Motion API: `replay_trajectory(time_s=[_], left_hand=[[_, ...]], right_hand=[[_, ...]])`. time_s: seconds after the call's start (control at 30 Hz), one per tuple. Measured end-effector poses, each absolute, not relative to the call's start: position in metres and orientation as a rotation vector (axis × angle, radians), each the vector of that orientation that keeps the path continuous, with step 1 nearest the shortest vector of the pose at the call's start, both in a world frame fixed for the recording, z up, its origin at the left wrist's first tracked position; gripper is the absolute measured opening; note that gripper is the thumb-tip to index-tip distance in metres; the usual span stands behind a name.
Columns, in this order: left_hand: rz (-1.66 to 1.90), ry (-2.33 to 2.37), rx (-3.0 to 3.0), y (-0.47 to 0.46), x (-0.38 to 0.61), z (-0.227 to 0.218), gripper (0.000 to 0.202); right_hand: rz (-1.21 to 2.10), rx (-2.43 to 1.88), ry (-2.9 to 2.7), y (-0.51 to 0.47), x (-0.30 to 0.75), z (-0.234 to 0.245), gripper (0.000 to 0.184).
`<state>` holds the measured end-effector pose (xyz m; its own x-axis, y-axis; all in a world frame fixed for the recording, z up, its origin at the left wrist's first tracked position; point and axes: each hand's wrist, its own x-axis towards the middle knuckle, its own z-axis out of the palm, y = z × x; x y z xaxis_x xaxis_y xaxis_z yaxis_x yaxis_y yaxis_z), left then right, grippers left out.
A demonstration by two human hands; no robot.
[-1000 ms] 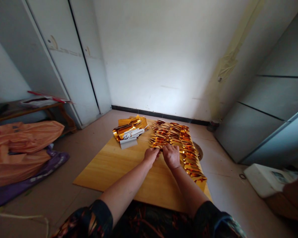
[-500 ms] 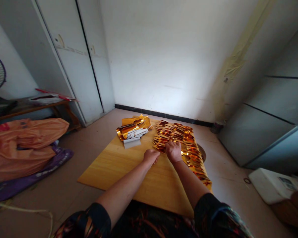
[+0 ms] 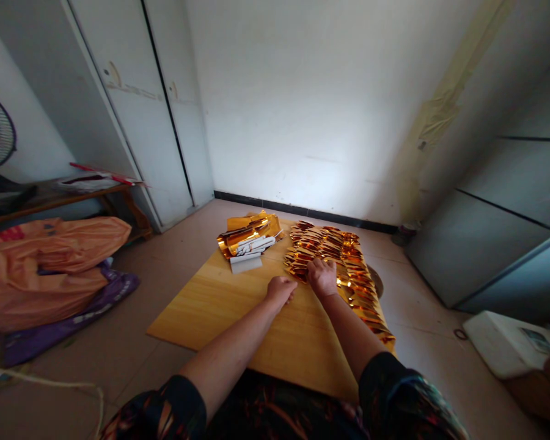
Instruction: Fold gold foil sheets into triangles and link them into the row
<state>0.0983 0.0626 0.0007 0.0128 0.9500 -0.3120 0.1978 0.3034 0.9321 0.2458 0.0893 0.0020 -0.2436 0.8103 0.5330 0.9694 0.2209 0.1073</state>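
A low wooden board lies on the floor in front of me. Rows of folded gold foil pieces cover its far right part and run down its right edge. My right hand rests on the near edge of those rows, knuckles up, fingers curled down onto the foil. My left hand lies just left of it on the bare wood, closed loosely; what it holds, if anything, is hidden. A loose pile of gold foil sheets with white backing sits at the board's far left.
An orange plastic bag on purple cloth lies on the floor at left, below a low wooden bench. White cupboard doors stand behind it. A white box sits at right by grey panels. A cord trails at bottom left.
My right hand has moved forward from beside the left hand onto the foil rows. My left hand stayed on the wood. The view shifted slightly to the left.
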Motion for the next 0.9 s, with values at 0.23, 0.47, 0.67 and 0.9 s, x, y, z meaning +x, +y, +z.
replay_trajectory(time_s=[0.23,0.47,0.67,0.9], left_hand=[[0.800,1.467,1.208,0.064,0.098,-0.005,0.012],[0.743,1.483,1.649,0.066,0.096,-0.008,0.031],[0.359,1.674,2.096,0.070,0.099,0.002,0.050],[0.289,1.711,2.108,0.076,0.101,0.009,0.048]], right_hand=[[-0.595,-1.713,-2.118,0.094,0.247,-0.006,0.014],[-0.537,-1.815,-2.103,0.096,0.239,-0.004,0.015],[-0.496,-1.867,-2.134,0.095,0.238,0.000,0.015],[-0.474,-1.876,-2.167,0.094,0.238,0.002,0.016]])
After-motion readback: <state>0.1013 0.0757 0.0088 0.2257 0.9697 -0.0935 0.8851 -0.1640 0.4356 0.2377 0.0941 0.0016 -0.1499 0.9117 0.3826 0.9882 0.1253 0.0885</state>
